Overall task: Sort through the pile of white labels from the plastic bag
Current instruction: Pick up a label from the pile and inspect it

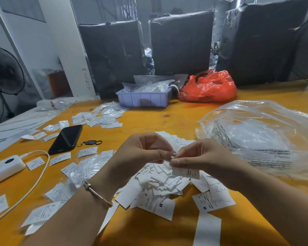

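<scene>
A heap of small white labels [160,187] with size letters lies on the yellow table [149,228], right under my hands. My right hand [201,157] pinches one white label [186,172] between thumb and fingers just above the heap. My left hand [146,150] meets it fingertip to fingertip and pinches at the same label's upper edge. A large clear plastic bag [260,137] with printed warnings lies crumpled to the right of the heap.
More labels [103,118] are scattered left and behind. A black phone [66,139] with a key ring, a white power bank [4,169] and its cable lie at left. A lilac tray [142,98] and a red bag [208,87] sit at the back.
</scene>
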Demonstrator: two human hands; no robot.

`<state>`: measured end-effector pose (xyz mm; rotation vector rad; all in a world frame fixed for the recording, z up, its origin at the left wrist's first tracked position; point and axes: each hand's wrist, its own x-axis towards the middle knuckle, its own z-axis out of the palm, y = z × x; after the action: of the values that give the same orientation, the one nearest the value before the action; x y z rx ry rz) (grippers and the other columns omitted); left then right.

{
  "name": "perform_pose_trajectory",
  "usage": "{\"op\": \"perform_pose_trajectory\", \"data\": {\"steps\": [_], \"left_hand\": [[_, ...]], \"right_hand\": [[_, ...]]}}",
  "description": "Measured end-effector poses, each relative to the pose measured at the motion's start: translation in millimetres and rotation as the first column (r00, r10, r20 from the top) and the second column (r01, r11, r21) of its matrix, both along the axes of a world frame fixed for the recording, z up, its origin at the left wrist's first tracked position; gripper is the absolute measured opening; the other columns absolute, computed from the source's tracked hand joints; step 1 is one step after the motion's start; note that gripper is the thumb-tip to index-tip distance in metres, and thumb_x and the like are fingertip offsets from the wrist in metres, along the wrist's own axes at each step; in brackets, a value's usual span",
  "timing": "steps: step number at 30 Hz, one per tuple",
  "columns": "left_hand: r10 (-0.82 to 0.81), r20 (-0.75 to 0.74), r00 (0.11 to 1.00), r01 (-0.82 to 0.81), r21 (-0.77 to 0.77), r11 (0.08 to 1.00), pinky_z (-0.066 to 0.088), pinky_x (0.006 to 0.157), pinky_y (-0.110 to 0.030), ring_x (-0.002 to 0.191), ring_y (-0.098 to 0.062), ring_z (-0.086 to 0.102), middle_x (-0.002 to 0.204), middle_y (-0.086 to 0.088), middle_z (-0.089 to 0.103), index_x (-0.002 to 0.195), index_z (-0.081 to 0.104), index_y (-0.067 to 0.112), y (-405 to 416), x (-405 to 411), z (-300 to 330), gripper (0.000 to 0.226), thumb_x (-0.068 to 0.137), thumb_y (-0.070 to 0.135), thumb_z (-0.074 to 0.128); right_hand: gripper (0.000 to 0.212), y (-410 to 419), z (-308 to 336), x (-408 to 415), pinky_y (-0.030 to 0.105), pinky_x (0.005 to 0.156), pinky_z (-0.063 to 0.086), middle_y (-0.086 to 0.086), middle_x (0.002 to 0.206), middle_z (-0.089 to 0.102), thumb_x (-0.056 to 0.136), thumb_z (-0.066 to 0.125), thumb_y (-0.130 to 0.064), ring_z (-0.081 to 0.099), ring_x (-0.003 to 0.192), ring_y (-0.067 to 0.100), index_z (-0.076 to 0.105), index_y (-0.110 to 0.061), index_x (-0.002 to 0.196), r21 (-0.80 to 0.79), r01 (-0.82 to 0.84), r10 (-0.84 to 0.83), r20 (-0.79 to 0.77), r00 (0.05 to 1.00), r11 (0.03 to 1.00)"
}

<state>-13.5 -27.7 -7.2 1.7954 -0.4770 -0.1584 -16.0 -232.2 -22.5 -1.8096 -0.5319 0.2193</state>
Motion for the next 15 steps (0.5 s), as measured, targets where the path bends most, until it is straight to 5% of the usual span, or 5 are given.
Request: {"op": "perform_pose_trajectory", "data": {"steps": [7, 10, 15], "left_hand": [[0.078, -0.002, 0.997, -0.077, 0.096, 0.992, 0.051, 0.067, -0.019, 0.074, -0.010, 0.064, 0.083, -0.008, 0.073, 0.077, 0.076, 0.018, 2.0, 1.7, 0.8, 0.006, 0.076, 0.014, 0.080], [0.012, -0.029, 1.000, -0.006, 0.187, 0.982, 0.052, 0.068, -0.022, 0.073, -0.013, 0.066, 0.081, -0.009, 0.074, 0.080, 0.076, 0.013, 3.5, 3.2, -0.6, 0.006, 0.080, 0.008, 0.077], [-0.037, -0.013, 0.999, 0.039, 0.166, 0.985, 0.054, 0.065, -0.018, 0.074, -0.015, 0.072, 0.083, -0.005, 0.077, 0.088, 0.078, 0.016, -2.3, -0.1, -0.4, 0.019, 0.083, 0.033, 0.073]], "right_hand": [[0.017, -1.1, -1.0, 0.8, 0.016, 0.061, 0.050, 0.004, 0.072, 0.073, 0.069, 0.076, -0.026, 0.068, 0.068, 0.012, 0.077, -0.010, 0.077, 0.187, 0.093, -0.109, 0.079, 0.991, 0.978], [0.017, -1.5, 0.9, -0.9, 0.019, 0.066, 0.054, 0.005, 0.076, 0.074, 0.071, 0.077, -0.022, 0.071, 0.073, 0.016, 0.076, -0.008, 0.080, 0.207, 0.128, -0.166, 0.182, 0.969, 0.970], [0.007, -0.4, 3.9, -4.5, 0.028, 0.068, 0.057, 0.003, 0.077, 0.072, 0.075, 0.078, -0.011, 0.069, 0.072, 0.014, 0.075, -0.007, 0.081, 0.105, 0.163, -0.190, 0.341, 0.921, 0.981]]}}
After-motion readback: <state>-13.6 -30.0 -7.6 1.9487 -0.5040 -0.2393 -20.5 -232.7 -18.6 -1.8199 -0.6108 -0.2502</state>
